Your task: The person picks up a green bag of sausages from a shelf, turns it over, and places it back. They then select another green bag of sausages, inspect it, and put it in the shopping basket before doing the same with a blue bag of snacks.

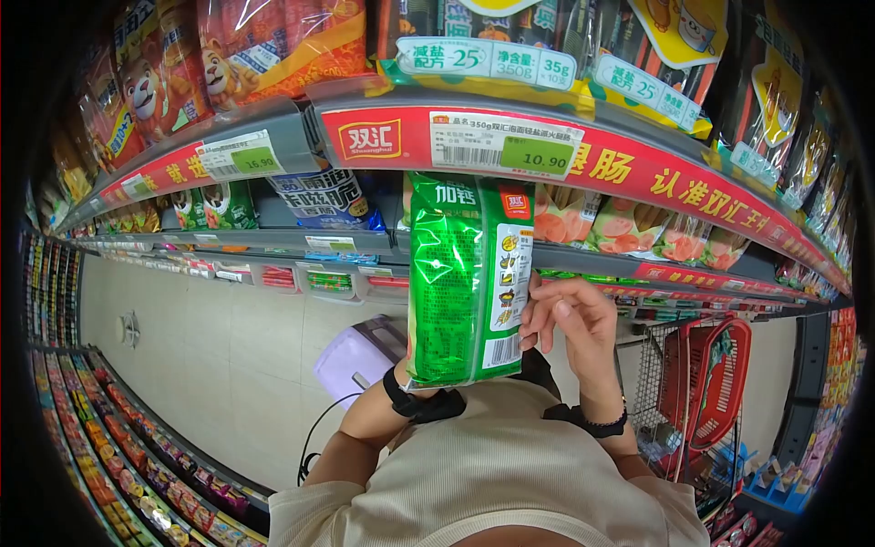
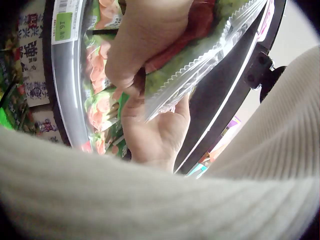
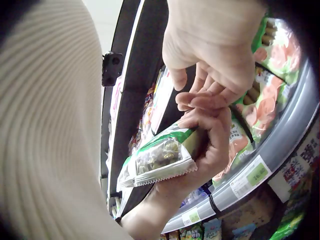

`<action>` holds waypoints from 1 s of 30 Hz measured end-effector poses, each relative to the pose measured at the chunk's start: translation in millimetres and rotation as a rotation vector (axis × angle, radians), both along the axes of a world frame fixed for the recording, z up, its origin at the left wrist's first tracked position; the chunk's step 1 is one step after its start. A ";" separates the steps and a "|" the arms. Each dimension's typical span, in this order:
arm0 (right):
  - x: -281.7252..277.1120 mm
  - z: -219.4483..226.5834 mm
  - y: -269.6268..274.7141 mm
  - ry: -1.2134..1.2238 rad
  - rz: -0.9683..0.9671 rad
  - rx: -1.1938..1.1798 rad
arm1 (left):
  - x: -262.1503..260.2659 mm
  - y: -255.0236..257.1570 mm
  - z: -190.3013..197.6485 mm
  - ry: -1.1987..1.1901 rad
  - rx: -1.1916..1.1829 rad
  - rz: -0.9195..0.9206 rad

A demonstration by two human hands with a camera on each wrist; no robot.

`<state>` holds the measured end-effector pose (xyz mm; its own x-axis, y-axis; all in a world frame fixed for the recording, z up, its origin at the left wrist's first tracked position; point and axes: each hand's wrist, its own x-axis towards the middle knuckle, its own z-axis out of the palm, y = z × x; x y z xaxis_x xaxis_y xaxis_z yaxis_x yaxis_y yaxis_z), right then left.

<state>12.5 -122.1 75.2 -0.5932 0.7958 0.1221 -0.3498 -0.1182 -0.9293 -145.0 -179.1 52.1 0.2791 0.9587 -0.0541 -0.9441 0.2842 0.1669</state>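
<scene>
Far to the left of the left hand, a rack of colorful snack packets (image 1: pixel 137 438) curves down along the pale floor (image 1: pixel 219 337). Nearer, just left of that hand's forearm in the head view, a light purple case (image 1: pixel 355 357) stands on the floor. Beyond the hand, on the left part of the shelf (image 1: pixel 260 217), lies a blue bag (image 1: pixel 330 202), with a 16.90 price tag (image 1: pixel 251 155) on the red strip above and to its left.

The left hand (image 3: pixel 212 145) is closed around the green packet (image 1: pixel 447 273), its fingers curled over the packet's side; in the head view it is mostly hidden behind and under it. The packet is held upright in front of the shelf, printed green back toward the head camera, barcode at the lower right. A black strap (image 1: pixel 428 407) is on the left wrist. Above the packet, a 10.90 price tag (image 1: pixel 501 144) sits on the red strip.

Right of the packet, the right hand (image 1: pixel 579 319) is open, fingers loosely bent, gripping nothing. Its fingertips are at the packet's right edge, close to the left fingers; whether they touch is unclear. Bags with pink pictures (image 1: pixel 629 223) lie beyond it on the shelf. Right of its wrist, a red basket (image 1: pixel 715 383) sits at a wire cart (image 1: pixel 658 374).
</scene>
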 end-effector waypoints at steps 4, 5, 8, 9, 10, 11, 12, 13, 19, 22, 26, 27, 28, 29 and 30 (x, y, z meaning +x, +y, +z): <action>-0.1 1.1 1.9 -0.015 0.002 0.004 | -0.7 5.4 -8.8 -0.002 0.122 -0.047; 0.1 1.6 2.7 -0.018 0.003 0.002 | -1.3 7.7 -8.4 -0.020 0.173 -0.084; 1.6 -2.2 4.3 -0.014 -0.002 0.004 | -0.5 5.5 -4.3 -0.044 0.185 -0.052; 1.1 -0.8 3.8 -0.013 -0.002 0.005 | 0.3 3.4 -3.4 -0.043 0.186 -0.051; 0.2 1.8 2.9 -0.006 -0.031 0.007 | 1.3 1.0 -2.5 -0.033 0.109 -0.052; -0.3 3.2 2.3 0.002 -0.060 0.008 | 1.8 -0.3 -0.6 -0.024 0.031 -0.052; 1.9 -0.1 3.9 0.003 -0.060 0.009 | 3.8 1.8 8.6 -0.056 -0.027 -0.075; 6.1 -6.1 6.9 -0.008 -0.090 0.048 | 7.5 5.8 -0.8 -0.055 -0.026 -0.076; -0.4 -0.7 12.6 -0.113 -0.394 0.075 | 17.3 13.8 -20.3 -0.171 0.208 -0.307; -2.2 -3.4 11.2 -0.032 -0.216 0.002 | 24.5 11.0 -19.9 -0.165 0.184 -0.332; 8.9 0.6 2.7 -0.135 -0.084 -0.024 | 38.8 7.8 -18.5 -0.166 0.173 -0.390; 12.8 2.1 1.0 -0.138 -0.090 -0.027 | 43.5 5.5 -19.1 -0.171 0.156 -0.379; 16.7 5.5 -1.2 -0.177 -0.080 -0.058 | 47.4 3.3 -20.8 -0.195 0.156 -0.395; 20.0 8.6 -3.6 -0.216 -0.070 -0.090 | 53.9 -0.4 -20.1 -0.199 0.154 -0.400; 23.7 10.1 -5.8 -0.183 -0.101 -0.101 | 61.9 -4.6 -18.3 -0.149 0.142 -0.343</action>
